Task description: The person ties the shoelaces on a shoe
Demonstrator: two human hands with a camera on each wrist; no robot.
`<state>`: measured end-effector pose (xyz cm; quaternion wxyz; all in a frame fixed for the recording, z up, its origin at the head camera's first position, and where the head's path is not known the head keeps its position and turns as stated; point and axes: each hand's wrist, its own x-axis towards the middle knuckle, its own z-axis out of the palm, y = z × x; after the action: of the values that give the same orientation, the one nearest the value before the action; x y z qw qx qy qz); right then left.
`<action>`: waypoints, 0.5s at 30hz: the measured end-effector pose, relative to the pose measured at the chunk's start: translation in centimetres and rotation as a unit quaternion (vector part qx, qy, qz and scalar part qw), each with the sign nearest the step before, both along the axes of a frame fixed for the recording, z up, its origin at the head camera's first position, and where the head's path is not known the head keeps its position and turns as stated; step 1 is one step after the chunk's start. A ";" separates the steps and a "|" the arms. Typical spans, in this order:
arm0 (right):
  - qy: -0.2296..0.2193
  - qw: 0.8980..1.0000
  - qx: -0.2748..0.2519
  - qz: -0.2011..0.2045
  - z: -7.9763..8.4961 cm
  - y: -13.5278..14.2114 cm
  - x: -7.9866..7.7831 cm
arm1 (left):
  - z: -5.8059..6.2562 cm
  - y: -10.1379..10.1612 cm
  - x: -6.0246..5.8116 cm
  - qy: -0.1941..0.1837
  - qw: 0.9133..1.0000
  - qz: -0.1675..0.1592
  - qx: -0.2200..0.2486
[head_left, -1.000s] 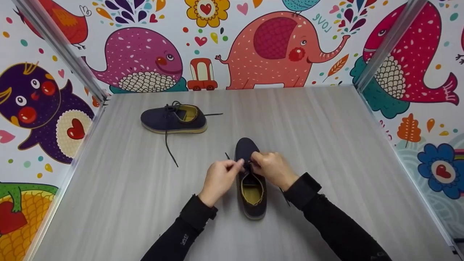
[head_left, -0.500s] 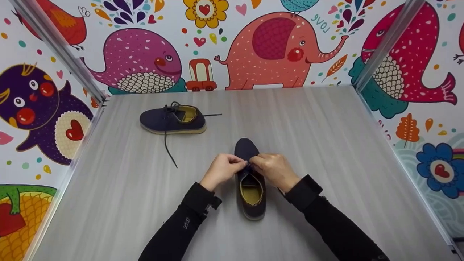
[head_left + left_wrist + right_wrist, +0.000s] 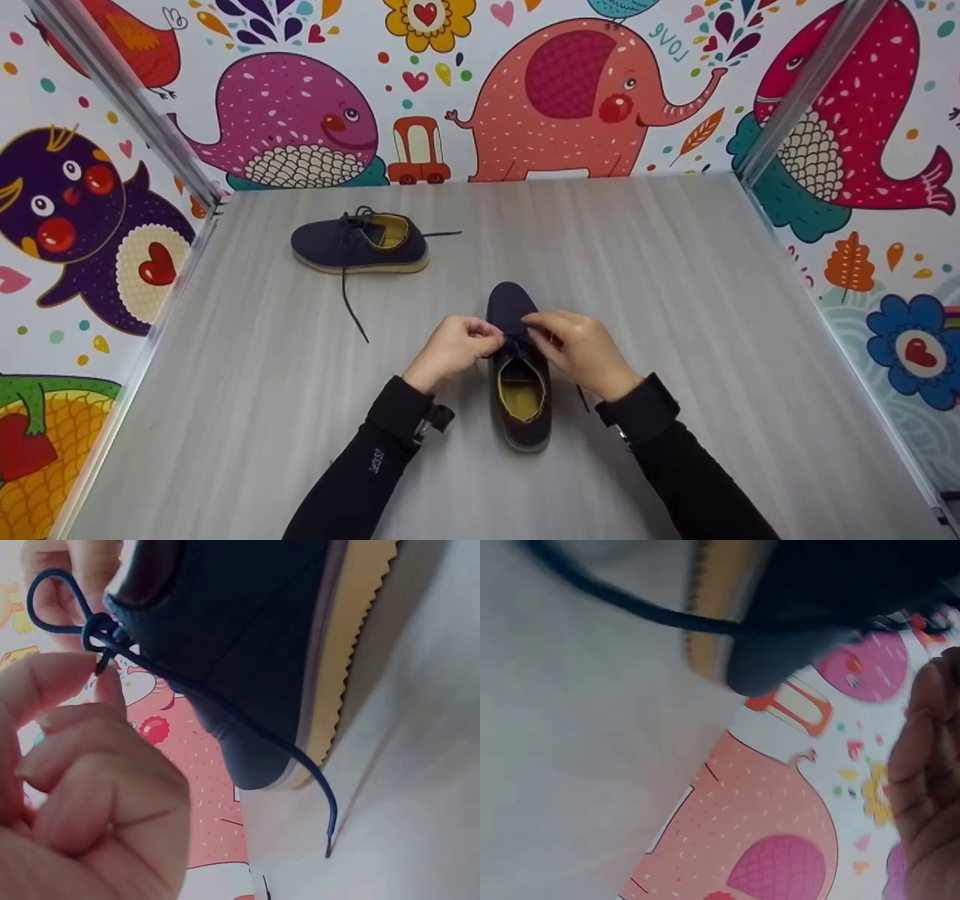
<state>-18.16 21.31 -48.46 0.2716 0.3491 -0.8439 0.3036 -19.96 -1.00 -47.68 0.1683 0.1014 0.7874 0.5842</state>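
Observation:
A dark navy lace-up shoe (image 3: pixel 512 304) with a yellow lining stands toe-away between the hands. My left hand (image 3: pixel 454 346) pinches the shoelace at the shoe's left side. In the left wrist view, thumb and forefinger of the left hand (image 3: pixel 97 765) meet just under a knot in the shoelace (image 3: pixel 97 630), from which a loop sticks out and a long end trails over the shoe's side. My right hand (image 3: pixel 589 352) is at the right of the lacing, forefinger and thumb apart close to the knot. In the right wrist view its loosely bent fingers (image 3: pixel 922 742) show at the edge.
A matching shoe (image 3: pixel 360 246) lies farther back on the left, toe pointing left, its lace (image 3: pixel 352 307) trailing on the pale wood-look surface (image 3: pixel 262 390). Cartoon-printed walls (image 3: pixel 420 82) enclose the back and sides, with metal strips (image 3: pixel 124 97) in the corners.
My right hand has drawn slightly back to the right, its fingers parting from the left hand's. My left hand has shifted slightly left, still pinching the lace. The knot now shows between them.

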 end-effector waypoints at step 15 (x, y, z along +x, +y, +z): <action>-0.075 0.995 -0.015 -0.063 1.0 -1.7 3.0 | 0.4 -1.1 0.9 -0.001 0.999 -0.019 0.047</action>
<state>-15.14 19.62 -47.45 0.2311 0.2670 -0.8779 0.3234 -19.08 -2.06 -47.32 0.1756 0.1236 0.7568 0.6173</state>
